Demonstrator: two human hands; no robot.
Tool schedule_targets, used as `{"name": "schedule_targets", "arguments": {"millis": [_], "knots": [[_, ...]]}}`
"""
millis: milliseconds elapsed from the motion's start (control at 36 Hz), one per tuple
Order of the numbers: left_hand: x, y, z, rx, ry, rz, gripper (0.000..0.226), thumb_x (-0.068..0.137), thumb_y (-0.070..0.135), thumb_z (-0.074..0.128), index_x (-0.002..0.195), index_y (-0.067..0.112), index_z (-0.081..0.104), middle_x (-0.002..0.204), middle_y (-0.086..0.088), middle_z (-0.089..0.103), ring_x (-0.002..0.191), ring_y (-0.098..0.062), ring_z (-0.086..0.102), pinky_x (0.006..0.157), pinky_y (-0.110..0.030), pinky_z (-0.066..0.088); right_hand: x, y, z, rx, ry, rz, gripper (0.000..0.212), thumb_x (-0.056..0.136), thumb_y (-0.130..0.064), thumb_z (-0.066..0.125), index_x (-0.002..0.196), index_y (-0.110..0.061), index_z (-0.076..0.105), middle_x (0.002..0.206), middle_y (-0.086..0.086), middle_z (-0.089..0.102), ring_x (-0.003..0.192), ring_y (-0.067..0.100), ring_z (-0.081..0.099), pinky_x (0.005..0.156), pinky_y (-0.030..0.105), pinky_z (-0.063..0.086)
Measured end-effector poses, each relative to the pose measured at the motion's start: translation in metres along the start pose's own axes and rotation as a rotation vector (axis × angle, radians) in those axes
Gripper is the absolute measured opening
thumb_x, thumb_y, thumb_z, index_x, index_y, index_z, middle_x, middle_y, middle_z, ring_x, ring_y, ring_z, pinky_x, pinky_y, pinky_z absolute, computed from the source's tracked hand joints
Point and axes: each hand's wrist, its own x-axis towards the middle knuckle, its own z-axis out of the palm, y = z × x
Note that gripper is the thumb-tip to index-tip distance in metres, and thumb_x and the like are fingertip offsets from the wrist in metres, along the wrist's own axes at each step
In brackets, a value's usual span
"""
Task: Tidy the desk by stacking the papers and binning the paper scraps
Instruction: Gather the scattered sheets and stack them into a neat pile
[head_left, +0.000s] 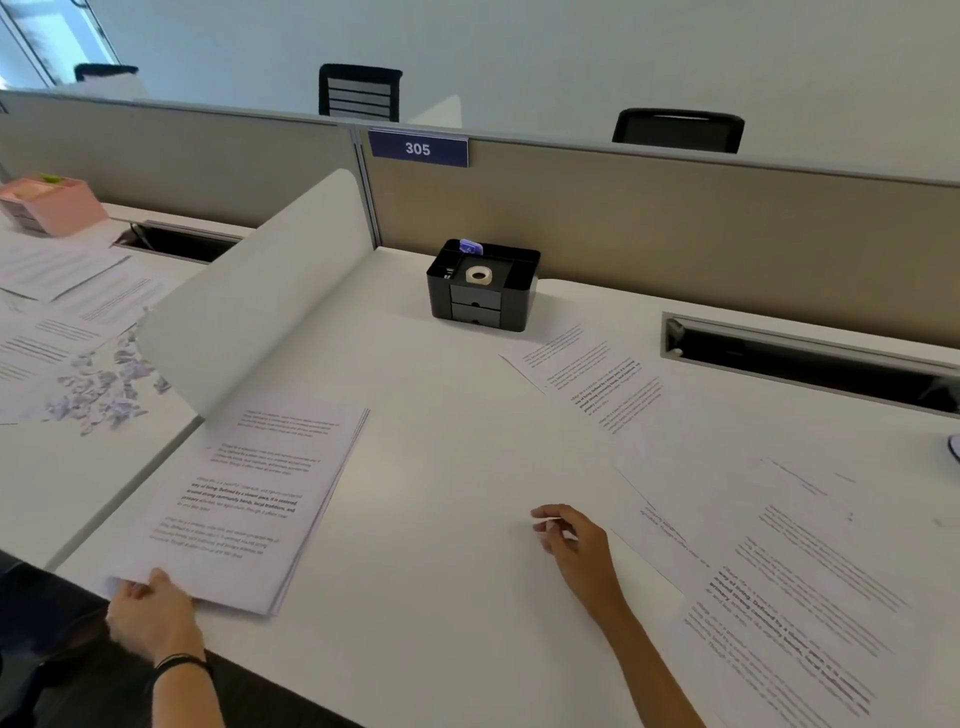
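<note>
At the near left edge, the left hand (148, 616) grips the near short end of the stack of papers (244, 499), thumb on top and fingers curled under the edge. Well off at its 11 o'clock, on the neighbouring desk, lies a heap of paper scraps (104, 389), not yet binned.

The stack's long axis runs from 7 o'clock to 1 o'clock. At the far end its top sheet (260, 296) curls up and back.

To the right, on the bare worktop (441, 519), the right hand (574, 545) rests with its fingers loosely curled. A pale streak at the fingertips is too blurred to say whether they pinch anything. The stack lies at this hand's 9 o'clock, well apart.

What the coming move seems to turn on is the printed loose sheet (789, 587) just beside the right hand at its 3 to 4 o'clock, long axis about 11 to 5. A second sheet (587, 374) lies farther off at its 12 o'clock. The right hand is plainly the nearer one to both, so gathering them toward the stack probably falls to it.
</note>
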Motion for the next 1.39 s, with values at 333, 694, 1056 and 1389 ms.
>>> {"name": "schedule_targets", "arguments": {"millis": [333,694,1056,1389], "knots": [[-0.030,0.005,0.039,0.422,-0.097,0.395,0.067,0.093,0.026,0.052,0.147,0.016,0.014,0.154,-0.021,-0.001,0.140,-0.042,-0.006,0.112,-0.057,0.000,0.002,0.005,-0.090,-0.126,0.358,-0.100,0.040,0.089,0.009,0.044,0.087,-0.027,0.063,0.092,-0.023,0.066,0.085,0.005,0.065,0.071,0.013,0.052],[-0.170,-0.012,0.130,0.361,-0.637,0.984,0.040,0.093,0.013,0.052,0.132,0.009,0.048,0.149,-0.015,0.028,0.141,-0.033,0.014,0.115,-0.045,0.004,-0.023,0.063,-0.162,-0.651,0.516,0.130,0.061,0.082,-0.050,0.039,0.128,-0.012,0.053,0.144,0.020,0.034,0.134,0.037,0.027,0.109,0.056,0.014],[-0.216,-0.029,0.158,0.630,-0.948,1.348,0.079,0.086,0.062,-0.010,0.142,0.026,0.031,0.152,0.003,0.023,0.142,-0.014,0.015,0.114,-0.026,-0.005,-0.013,0.063,-0.119,-0.889,0.283,0.137,0.071,0.080,-0.060,0.024,0.133,-0.020,0.048,0.148,0.012,0.033,0.138,0.030,0.027,0.110,0.056,0.003],[-0.237,-0.020,0.171,0.522,-0.985,1.154,0.067,0.084,0.058,0.018,0.134,0.020,0.041,0.149,0.008,0.031,0.140,-0.008,0.018,0.114,-0.022,-0.004,-0.013,0.054,-0.085,-0.880,0.167,0.024,0.084,0.084,-0.070,0.000,0.134,-0.021,0.046,0.149,0.007,0.032,0.138,0.022,0.023,0.110,0.054,0.002]]}}
